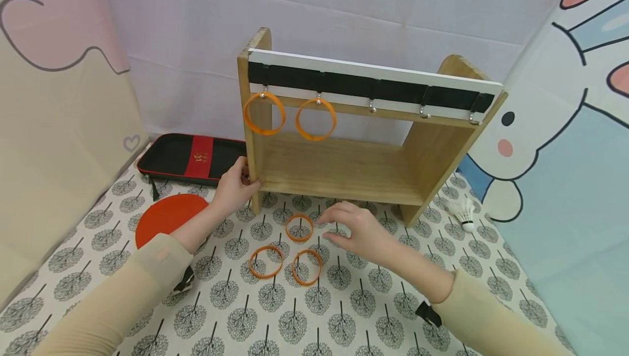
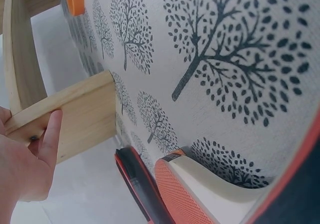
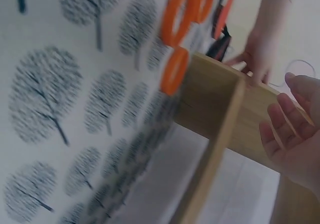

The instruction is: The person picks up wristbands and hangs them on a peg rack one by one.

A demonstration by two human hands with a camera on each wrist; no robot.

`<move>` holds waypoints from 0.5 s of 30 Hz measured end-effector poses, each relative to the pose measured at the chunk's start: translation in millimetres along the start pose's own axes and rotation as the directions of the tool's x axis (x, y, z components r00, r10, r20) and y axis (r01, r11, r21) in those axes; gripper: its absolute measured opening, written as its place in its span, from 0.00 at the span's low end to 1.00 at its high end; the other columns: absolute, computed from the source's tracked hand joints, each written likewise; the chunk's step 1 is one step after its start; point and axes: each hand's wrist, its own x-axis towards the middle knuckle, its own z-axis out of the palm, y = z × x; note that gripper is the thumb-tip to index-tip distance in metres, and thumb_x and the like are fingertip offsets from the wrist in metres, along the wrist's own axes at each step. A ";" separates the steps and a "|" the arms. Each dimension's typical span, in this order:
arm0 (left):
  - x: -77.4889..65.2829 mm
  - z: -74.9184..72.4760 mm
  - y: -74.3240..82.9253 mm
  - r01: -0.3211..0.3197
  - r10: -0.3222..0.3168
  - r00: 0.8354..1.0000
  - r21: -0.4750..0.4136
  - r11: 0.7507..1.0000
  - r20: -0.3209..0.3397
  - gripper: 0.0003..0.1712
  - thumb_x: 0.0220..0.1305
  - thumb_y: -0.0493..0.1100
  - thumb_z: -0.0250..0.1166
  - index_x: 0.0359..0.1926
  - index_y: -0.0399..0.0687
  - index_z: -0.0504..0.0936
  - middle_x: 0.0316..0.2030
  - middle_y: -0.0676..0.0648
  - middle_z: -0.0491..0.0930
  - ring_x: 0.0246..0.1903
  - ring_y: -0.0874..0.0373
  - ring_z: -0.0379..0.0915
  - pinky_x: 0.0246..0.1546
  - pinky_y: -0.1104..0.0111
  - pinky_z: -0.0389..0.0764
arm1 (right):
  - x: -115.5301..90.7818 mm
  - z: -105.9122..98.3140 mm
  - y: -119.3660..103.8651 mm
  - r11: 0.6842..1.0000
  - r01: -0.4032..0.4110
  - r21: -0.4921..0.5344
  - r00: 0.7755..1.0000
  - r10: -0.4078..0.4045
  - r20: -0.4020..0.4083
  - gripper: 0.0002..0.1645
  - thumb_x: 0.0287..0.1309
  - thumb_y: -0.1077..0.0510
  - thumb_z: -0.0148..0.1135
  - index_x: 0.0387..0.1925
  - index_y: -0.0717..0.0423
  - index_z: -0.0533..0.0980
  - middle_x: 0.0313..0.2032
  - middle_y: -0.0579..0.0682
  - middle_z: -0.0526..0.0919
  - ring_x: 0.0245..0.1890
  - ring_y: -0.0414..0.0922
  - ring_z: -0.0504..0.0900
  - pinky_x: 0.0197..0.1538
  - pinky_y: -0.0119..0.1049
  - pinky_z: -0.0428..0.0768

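My left hand (image 1: 237, 188) grips the left side panel of a wooden shelf (image 1: 339, 173) near its lower board, thumb on the front edge. In the left wrist view its fingers (image 2: 50, 139) lie against the panel's face. Two orange rings (image 1: 264, 114) hang from the two leftmost hooks on the black-and-white rail (image 1: 344, 84) across the shelf's top; the other hooks (image 1: 425, 112) are bare. Three more orange rings (image 1: 299, 227) lie on the tablecloth before the shelf. My right hand (image 1: 361, 230) hovers beside the farthest of these, fingers loosely bent and holding nothing.
A black case (image 1: 167, 154) with a red band lies left of the shelf. Nearer sits a red table tennis paddle (image 1: 169, 217), partly under my left forearm. A shuttlecock (image 1: 464, 215) lies to the shelf's right. Cloth walls enclose the tree-print tablecloth (image 1: 275, 323).
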 end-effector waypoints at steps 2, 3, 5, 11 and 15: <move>0.3 0.3 -0.1 0.002 -0.002 1.000 -0.003 1.000 0.003 0.21 0.61 0.40 0.62 0.53 0.42 0.67 0.36 0.41 0.76 0.29 0.52 0.74 0.25 0.66 0.78 | -6.5 10.5 3.1 0.999 -0.048 0.024 0.999 0.047 0.027 0.15 0.50 0.61 0.70 0.42 0.54 0.80 0.42 0.46 0.83 0.42 0.42 0.81 0.44 0.33 0.82; 0.5 0.5 -0.4 0.001 -0.001 1.000 -0.002 1.000 0.004 0.21 0.61 0.40 0.62 0.53 0.42 0.67 0.36 0.41 0.76 0.29 0.52 0.74 0.25 0.66 0.78 | -9.5 15.9 5.2 0.997 -0.067 0.040 0.997 0.066 0.038 0.15 0.50 0.61 0.69 0.43 0.54 0.80 0.43 0.46 0.83 0.40 0.42 0.81 0.43 0.34 0.82; 0.7 0.6 -0.4 0.002 -0.002 1.000 -0.004 1.000 0.006 0.21 0.61 0.41 0.62 0.53 0.42 0.67 0.37 0.41 0.76 0.29 0.52 0.74 0.26 0.66 0.78 | -14.6 25.6 9.2 0.991 -0.114 0.073 0.992 0.109 0.062 0.16 0.51 0.61 0.69 0.44 0.54 0.79 0.43 0.46 0.83 0.39 0.41 0.80 0.42 0.35 0.83; 0.5 0.0 -0.3 0.005 -0.005 1.000 -0.007 1.000 0.000 0.21 0.61 0.41 0.63 0.52 0.41 0.67 0.37 0.41 0.76 0.30 0.51 0.74 0.27 0.65 0.79 | -21.5 48.0 15.9 0.961 -0.229 0.152 0.967 0.207 0.149 0.16 0.50 0.62 0.69 0.44 0.57 0.79 0.42 0.48 0.83 0.38 0.45 0.81 0.41 0.34 0.83; 0.1 -0.2 -0.9 0.007 -0.007 1.000 -0.001 1.000 0.000 0.21 0.61 0.41 0.63 0.52 0.41 0.67 0.37 0.41 0.75 0.31 0.51 0.74 0.28 0.65 0.80 | -23.6 58.0 17.6 0.962 -0.247 0.116 0.955 0.221 0.197 0.17 0.49 0.61 0.70 0.43 0.56 0.80 0.41 0.48 0.83 0.36 0.45 0.81 0.40 0.31 0.82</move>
